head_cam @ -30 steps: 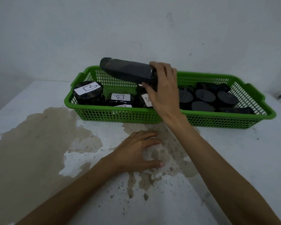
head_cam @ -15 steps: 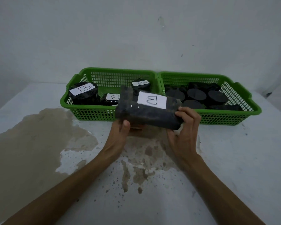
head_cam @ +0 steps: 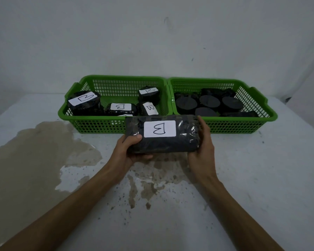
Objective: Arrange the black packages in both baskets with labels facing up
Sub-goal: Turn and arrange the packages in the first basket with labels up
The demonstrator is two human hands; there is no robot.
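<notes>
Both hands hold one long black package (head_cam: pixel 161 142) at centre frame, above the stained white table (head_cam: pixel 261 178) and just in front of the two green baskets. Left hand (head_cam: pixel 129 153) grips the left end, thumb on top, fingers curled under. Right hand (head_cam: pixel 202 147) cups the right end, fingers wrapped over the far side. White label (head_cam: pixel 159 128) with a hand-drawn B faces up.

Left basket (head_cam: pixel 98 126), centre-left of frame: four black packages visible with B labels up; the one at far left (head_cam: pixel 84 102) sits highest, and the edge of another label peeks at the front wall. Some open floor along the back wall and middle. Right basket (head_cam: pixel 243 122), centre-right: dark round and blocky packages (head_cam: pixel 209 101), no labels showing, so that side looks undone.

Likely step: set the held package into the left basket, label up.

Risks:
- Package looks soft and shiny-wrapped; it could sag or slip if one hand lets go early.
- Round body may roll after placement, turning the label sideways or down.
- It is long; the free gap looks tight, so it may knock neighbours and tip their labels, or end up covering them.
- May catch the front rim on entry and shove the basket back.
</notes>
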